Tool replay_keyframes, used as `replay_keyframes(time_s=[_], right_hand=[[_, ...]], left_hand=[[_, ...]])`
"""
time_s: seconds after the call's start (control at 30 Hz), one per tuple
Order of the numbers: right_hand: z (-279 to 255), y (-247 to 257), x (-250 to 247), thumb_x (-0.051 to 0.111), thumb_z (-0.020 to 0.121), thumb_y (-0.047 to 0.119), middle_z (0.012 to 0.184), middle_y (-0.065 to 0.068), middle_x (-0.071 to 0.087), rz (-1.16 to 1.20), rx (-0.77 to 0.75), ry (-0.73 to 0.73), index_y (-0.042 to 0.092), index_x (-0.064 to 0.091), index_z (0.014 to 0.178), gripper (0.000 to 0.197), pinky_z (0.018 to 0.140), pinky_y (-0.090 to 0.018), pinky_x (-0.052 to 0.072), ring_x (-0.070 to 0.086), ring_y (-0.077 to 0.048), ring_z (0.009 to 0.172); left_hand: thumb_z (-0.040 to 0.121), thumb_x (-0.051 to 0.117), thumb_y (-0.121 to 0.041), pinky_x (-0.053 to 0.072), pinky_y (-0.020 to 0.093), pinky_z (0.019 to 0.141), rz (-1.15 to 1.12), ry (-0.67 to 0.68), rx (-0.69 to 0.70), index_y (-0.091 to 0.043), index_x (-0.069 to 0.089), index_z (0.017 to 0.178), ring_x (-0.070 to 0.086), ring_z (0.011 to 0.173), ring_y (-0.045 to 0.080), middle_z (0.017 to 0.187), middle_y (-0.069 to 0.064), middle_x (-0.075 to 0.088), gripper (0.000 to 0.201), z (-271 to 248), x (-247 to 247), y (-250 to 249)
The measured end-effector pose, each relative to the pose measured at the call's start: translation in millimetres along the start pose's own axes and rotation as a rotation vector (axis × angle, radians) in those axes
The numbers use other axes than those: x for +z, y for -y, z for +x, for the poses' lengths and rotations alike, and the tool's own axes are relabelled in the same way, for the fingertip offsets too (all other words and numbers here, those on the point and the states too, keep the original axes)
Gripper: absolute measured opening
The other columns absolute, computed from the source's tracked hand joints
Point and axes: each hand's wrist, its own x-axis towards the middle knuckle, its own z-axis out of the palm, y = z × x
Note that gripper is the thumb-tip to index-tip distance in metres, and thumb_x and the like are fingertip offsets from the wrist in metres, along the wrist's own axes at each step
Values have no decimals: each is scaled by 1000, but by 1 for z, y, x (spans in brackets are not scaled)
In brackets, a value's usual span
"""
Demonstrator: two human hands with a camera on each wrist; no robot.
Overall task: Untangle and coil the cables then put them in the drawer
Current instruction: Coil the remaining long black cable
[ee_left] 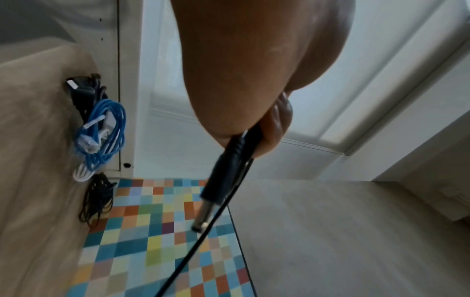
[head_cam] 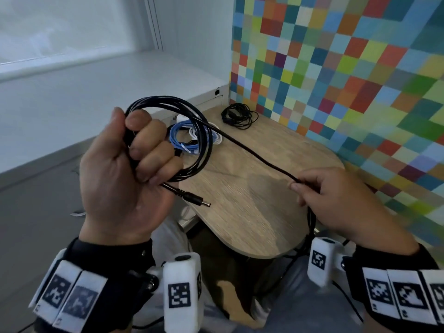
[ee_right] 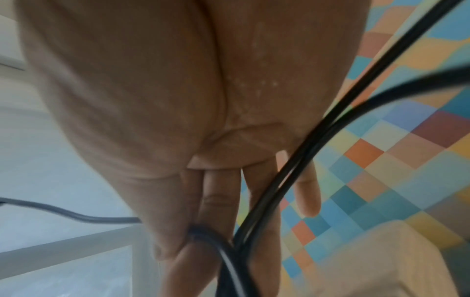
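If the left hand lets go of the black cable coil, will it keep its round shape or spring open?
It would probably spring open: the loops of the black cable stay together only inside the left hand, and no tie is visible. It seems flexible but not limp, since the loops hold smooth arcs. The barrel plug juts out freely and would likely swing, while the right hand pinches the tail.

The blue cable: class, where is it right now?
In the head view, the blue cable lies coiled on the wooden table's far left end, behind the left hand.
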Motion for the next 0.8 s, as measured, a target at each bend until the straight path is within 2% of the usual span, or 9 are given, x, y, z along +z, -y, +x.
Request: replay_keyframes(time_s=[0.07, 0.17, 0.27, 0.33, 0.47, 0.53, 0.6, 0.7, 0.8], right_hand=[[-2, 4, 0, 60, 101, 40, 61, 12, 68, 19, 6, -16, 35, 74, 75, 30, 60, -38, 56, 61, -6, 54], [-6, 19, 1, 59, 100, 43, 81, 21, 74, 0, -9, 6, 41, 78, 103, 19, 75, -37, 60, 68, -3, 78], [-9, 36, 6, 60, 100, 45, 92, 24, 73, -77, -59, 91, 41, 77, 111, 20, 77, -33, 57, 66, -1, 85], [-12, 45, 9, 61, 98, 47, 95, 22, 75, -82, -116, 118, 43, 77, 112, 22, 82, -34, 56, 66, -1, 89], [-16, 58, 11, 57, 94, 54, 81, 30, 70, -40, -280, 125, 48, 76, 106, 23, 93, -43, 49, 64, 2, 83], [-16, 63, 12, 55, 96, 55, 72, 34, 62, -26, -382, 112, 46, 77, 104, 24, 88, -42, 46, 59, 4, 76], [-17, 66, 14, 58, 94, 50, 68, 28, 62, 12, -457, 76, 41, 79, 97, 23, 77, -35, 44, 58, 1, 68], [-21, 69, 12, 68, 94, 42, 74, 21, 71, 176, -471, -31, 35, 81, 90, 15, 62, -25, 49, 65, -1, 69], [-24, 69, 7, 77, 83, 41, 75, 21, 73, 347, -451, -101, 35, 80, 83, 7, 60, -18, 52, 69, -2, 71]], left_hand=[[113, 20, -41, 20, 20, 46, 184, -111, 40, -22, 47, 88, 19, 46, 6, 64, -10, 27, 41, 0, 5, 1], [110, 24, -41, 19, 19, 43, 365, -252, 69, -24, 45, 83, 16, 46, 6, 63, -10, 27, 38, 1, 14, 11], [110, 29, -38, 20, 23, 43, 518, -336, 66, -21, 46, 80, 22, 44, 7, 62, -7, 30, 38, 5, 15, 25], [109, 33, -35, 23, 24, 44, 713, -327, 79, -20, 48, 79, 28, 46, 11, 61, -6, 36, 37, 5, 15, 35], [103, 38, -36, 40, 21, 52, 1298, -223, 75, -20, 49, 81, 49, 55, 16, 63, -5, 52, 29, 2, 13, 51], [106, 38, -35, 43, 23, 56, 1560, -141, 60, -21, 51, 85, 55, 61, 10, 71, -2, 59, 29, 0, 11, 59], [105, 39, -38, 43, 27, 60, 1721, -70, 54, -26, 47, 84, 56, 68, 12, 71, -3, 56, 26, -2, 11, 64], [105, 39, -38, 41, 34, 61, 1792, -18, 60, -27, 41, 80, 51, 66, 12, 68, -7, 50, 28, -1, 11, 70], [106, 40, -36, 43, 40, 58, 1764, 8, 54, -21, 46, 81, 54, 61, 14, 64, -5, 53, 29, -1, 12, 71]])
